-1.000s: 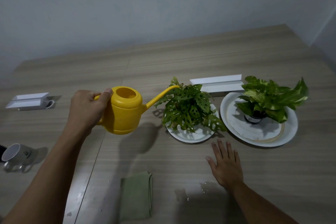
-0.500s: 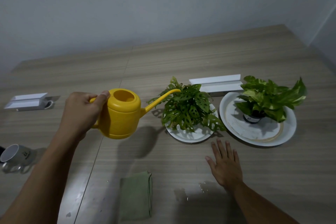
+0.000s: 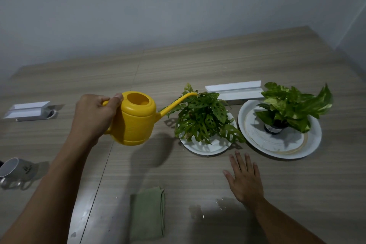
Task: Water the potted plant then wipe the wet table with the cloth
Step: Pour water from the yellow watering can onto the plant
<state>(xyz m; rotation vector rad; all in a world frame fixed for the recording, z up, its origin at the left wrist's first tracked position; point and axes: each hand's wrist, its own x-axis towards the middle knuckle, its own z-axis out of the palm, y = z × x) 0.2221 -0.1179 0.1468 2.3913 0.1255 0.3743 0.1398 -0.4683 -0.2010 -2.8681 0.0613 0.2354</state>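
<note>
Cloth [image 3: 147, 214], green and folded, lies on the worktop [image 3: 198, 65] at the near edge, between your two forearms. Just right of it the surface is wet: a small puddle [image 3: 195, 209] and scattered drops sit close to your right wrist.

Your right hand [image 3: 245, 182] rests palm down beyond that puddle. Its fingers [image 3: 237, 161] are straight and slightly spread, with the tips near the small plate [image 3: 206, 147] but apart from it. At the near left a white mug [image 3: 14, 168] lies on its side.

Your left hand [image 3: 93, 117] holds the yellow can [image 3: 136, 123] off the worktop, left of centre. Its fingers are curled round the handle [image 3: 105, 102] and the thumb presses on the can's top edge. The can's shadow falls on the worktop below and to its right. The spout [image 3: 178, 102] runs up to the right, and its tip sits over the left leaves of the plant [image 3: 204, 119].

That plant, with holed leaves, stands on the small plate, right of centre; the leaves hide its pot. Just right of it a large plate [image 3: 311, 144] carries a second plant [image 3: 293, 105] in a dark pot. You cannot tell whether the two plates touch.

Behind the plates lies a long white tray [image 3: 233, 93]. A shorter tray [image 3: 27, 112] lies at the far left. A grey wall [image 3: 178, 6] closes the far side.
</note>
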